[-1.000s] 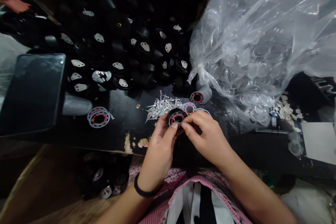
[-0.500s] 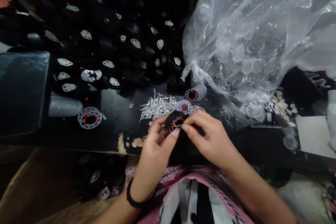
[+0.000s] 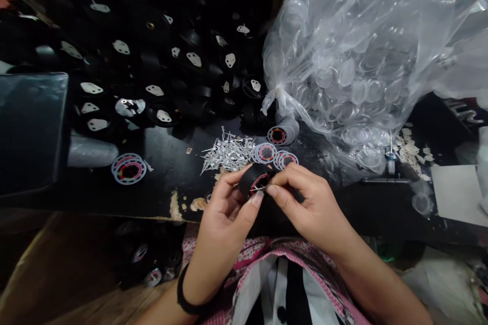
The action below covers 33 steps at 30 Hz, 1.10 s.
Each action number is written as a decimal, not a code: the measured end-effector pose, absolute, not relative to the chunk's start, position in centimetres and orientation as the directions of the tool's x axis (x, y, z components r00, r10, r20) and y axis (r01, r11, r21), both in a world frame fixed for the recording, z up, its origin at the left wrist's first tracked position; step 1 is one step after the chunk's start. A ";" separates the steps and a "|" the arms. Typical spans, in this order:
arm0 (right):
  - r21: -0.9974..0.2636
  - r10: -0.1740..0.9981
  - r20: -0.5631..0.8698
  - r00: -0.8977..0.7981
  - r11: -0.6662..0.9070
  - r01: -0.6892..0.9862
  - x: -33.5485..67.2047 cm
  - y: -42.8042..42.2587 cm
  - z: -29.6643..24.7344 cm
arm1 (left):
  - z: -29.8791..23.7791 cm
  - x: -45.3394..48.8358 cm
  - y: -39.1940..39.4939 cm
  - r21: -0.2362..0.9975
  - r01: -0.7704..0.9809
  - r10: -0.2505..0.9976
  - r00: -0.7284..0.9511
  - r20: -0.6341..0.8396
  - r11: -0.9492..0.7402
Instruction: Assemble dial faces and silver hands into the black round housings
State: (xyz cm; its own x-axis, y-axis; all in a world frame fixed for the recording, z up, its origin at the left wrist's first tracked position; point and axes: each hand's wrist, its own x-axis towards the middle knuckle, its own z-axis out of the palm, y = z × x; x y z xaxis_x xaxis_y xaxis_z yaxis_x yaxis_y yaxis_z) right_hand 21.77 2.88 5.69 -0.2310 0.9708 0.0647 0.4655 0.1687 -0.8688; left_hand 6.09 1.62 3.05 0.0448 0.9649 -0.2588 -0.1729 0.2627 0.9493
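Observation:
My left hand (image 3: 224,216) grips a small round black gauge housing (image 3: 254,181) with a red and white dial face, held just above the near edge of the black table (image 3: 179,162). My right hand (image 3: 305,203) pinches at the dial face, thumb and forefinger together on a thin white pointer. A heap of small white pointers (image 3: 229,152) lies just beyond my hands. Printed dial discs (image 3: 266,153) lie beside the heap, and a short stack of them (image 3: 282,133) stands a little farther back.
Many black housings (image 3: 163,76) are piled at the back left. A big clear plastic bag of round lenses (image 3: 354,56) fills the right. A dark tray (image 3: 30,132) sits at the left, with another dial disc (image 3: 128,168) near it. More housings lie below the table edge (image 3: 147,259).
The housing has tilted and dropped slightly toward me between my hands. The view has shifted, so everything on the table sits a little further left and higher in the frame.

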 end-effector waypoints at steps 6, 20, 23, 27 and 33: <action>-0.874 0.972 0.085 -0.218 0.177 0.452 21.6 2.5 5.8 | 3.1 6.2 1.5 0.972 -0.106 0.978 0.017 -0.210 0.211; -0.892 0.987 -0.012 -0.159 0.061 0.447 20.4 1.1 5.9 | 3.1 5.9 0.2 0.980 0.189 0.995 -0.087 -0.047 0.063; -0.888 0.984 -0.109 -0.140 -0.033 0.458 20.2 1.6 5.6 | 2.7 5.7 0.2 0.980 0.158 0.990 -0.090 -0.108 0.122; -0.850 0.971 -0.139 -0.196 -0.016 0.526 22.0 1.7 6.0 | 1.9 5.6 1.2 0.918 -0.092 0.918 -0.065 -0.392 0.385; -0.731 0.690 0.421 0.588 -0.125 0.671 31.9 -1.2 6.0 | 0.7 7.1 2.1 0.591 -0.543 0.752 0.120 -0.648 0.596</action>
State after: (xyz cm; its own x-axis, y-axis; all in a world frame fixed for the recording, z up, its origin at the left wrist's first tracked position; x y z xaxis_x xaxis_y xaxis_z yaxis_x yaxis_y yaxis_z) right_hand 31.89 -1.18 6.03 0.5880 0.6904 0.4214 0.6705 -0.1247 -0.7313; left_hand 7.05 2.07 0.70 0.1200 0.7520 -0.6481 -0.5434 0.5961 0.5911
